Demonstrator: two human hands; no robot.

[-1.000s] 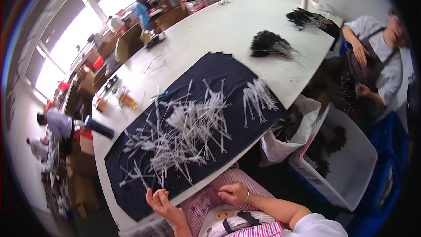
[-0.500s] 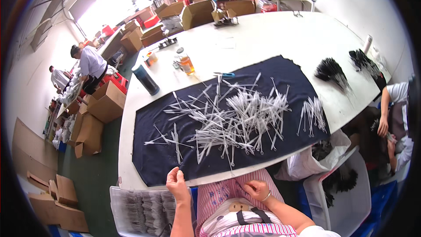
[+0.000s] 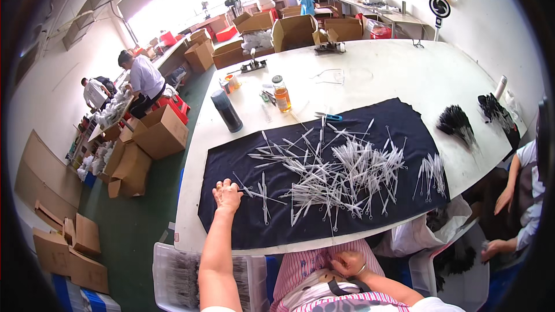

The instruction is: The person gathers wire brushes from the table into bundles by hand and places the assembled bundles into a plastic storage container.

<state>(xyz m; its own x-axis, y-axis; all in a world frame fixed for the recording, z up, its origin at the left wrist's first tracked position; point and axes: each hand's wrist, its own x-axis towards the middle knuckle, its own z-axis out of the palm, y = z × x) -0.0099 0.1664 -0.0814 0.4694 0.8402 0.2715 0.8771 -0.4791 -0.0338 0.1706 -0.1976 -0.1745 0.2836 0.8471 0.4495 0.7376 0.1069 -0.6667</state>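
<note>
A dark cloth [image 3: 231, 167] lies across the near part of a white table [image 3: 393, 75]. Several clear plastic sticks [image 3: 341, 176] are scattered over it, with a tidier bunch [image 3: 430, 170] at its right end. My left hand [image 3: 226, 195] rests on the cloth's left part, fingers curled, beside a few loose sticks [image 3: 263, 196]; whether it grips one is unclear. My right hand [image 3: 347, 263] is closed at my lap below the table edge, against my striped shirt.
A dark flask [image 3: 226, 111], an amber bottle [image 3: 281, 93] and blue scissors [image 3: 329, 117] stand behind the cloth. Black bristle bundles [image 3: 457, 124] lie at the right, near a seated person [image 3: 523, 196]. A clear bin [image 3: 179, 271] sits at my left. Cardboard boxes [image 3: 156, 133] and other workers fill the left aisle.
The view has swung left so the cloth lies straight across. My left hand went from the table's edge up onto the cloth. My right hand stayed at my lap.
</note>
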